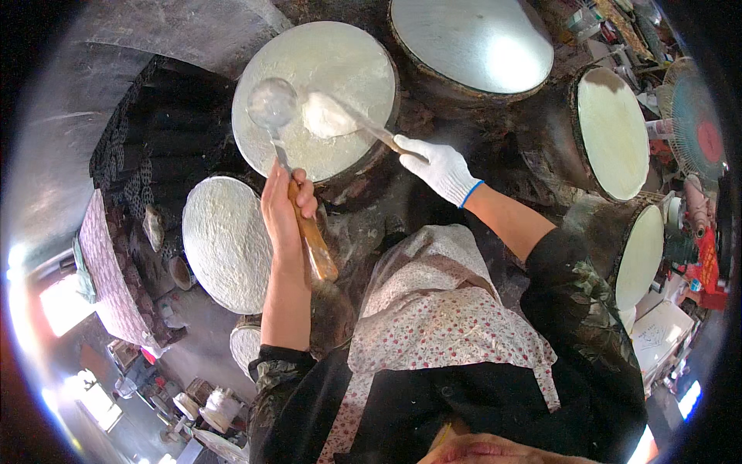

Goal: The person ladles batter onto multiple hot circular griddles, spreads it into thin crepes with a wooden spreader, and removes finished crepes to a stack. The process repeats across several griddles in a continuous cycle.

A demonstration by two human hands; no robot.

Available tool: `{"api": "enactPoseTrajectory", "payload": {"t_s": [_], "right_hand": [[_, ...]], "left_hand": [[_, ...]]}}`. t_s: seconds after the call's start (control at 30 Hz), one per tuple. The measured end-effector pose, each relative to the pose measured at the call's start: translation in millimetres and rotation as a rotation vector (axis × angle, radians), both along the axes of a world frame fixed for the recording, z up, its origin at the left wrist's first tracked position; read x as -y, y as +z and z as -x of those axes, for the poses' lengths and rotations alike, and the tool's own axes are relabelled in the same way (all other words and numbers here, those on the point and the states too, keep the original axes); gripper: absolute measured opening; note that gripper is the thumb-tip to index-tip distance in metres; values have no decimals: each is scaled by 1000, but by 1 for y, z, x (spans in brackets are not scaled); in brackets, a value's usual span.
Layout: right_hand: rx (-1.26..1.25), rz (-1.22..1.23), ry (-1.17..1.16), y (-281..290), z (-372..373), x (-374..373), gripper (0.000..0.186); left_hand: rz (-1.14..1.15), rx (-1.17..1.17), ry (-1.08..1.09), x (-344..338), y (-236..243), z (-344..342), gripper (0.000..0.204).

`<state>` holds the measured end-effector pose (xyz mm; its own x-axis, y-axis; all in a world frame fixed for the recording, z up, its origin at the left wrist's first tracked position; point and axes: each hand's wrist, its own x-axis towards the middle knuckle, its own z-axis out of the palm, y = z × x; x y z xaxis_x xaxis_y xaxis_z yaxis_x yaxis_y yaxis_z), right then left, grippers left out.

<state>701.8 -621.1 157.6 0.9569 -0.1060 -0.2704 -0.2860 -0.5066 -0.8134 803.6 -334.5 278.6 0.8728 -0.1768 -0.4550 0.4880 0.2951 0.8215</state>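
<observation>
My left hand (282, 205), bare, is closed round the wooden handle of a metal ladle (272, 103). The ladle's round bowl hangs over the left part of a large round griddle (352, 58) coated with pale batter; I cannot tell whether it touches. In a white glove with a blue cuff, my right hand (440, 168) grips a flat-looking tool with a slim handle (384, 138). White batter or dough (328, 116) covers that tool's far end, over the griddle's middle, and hides its shape.
Left of me stands another round griddle with a rough white sheet (226, 243), and a smaller one (246, 348) nearer. A shiny griddle (479, 46) lies ahead; pale-coated ones (613, 133) (640, 255) stand at the right. Beyond is a fan (699, 124).
</observation>
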Motion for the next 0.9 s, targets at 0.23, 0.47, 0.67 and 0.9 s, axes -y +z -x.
{"api": "enactPoseTrajectory", "payload": {"t_s": [0.23, 0.47, 0.67, 0.9], "right_hand": [[96, 27, -147, -10, -3, -35, 42], [87, -313, -70, 56, 4, -35, 42], [126, -130, -184, 53, 33, -41, 42], [258, -78, -412, -3, 72, -83, 43]], "left_hand": [[171, -378, 85, 5, -6, 39, 13], [1293, -684, 301, -30, 53, 59, 46], [1020, -302, 156, -63, 80, 96, 50], [1062, -360, 171, -82, 93, 100, 50]]}}
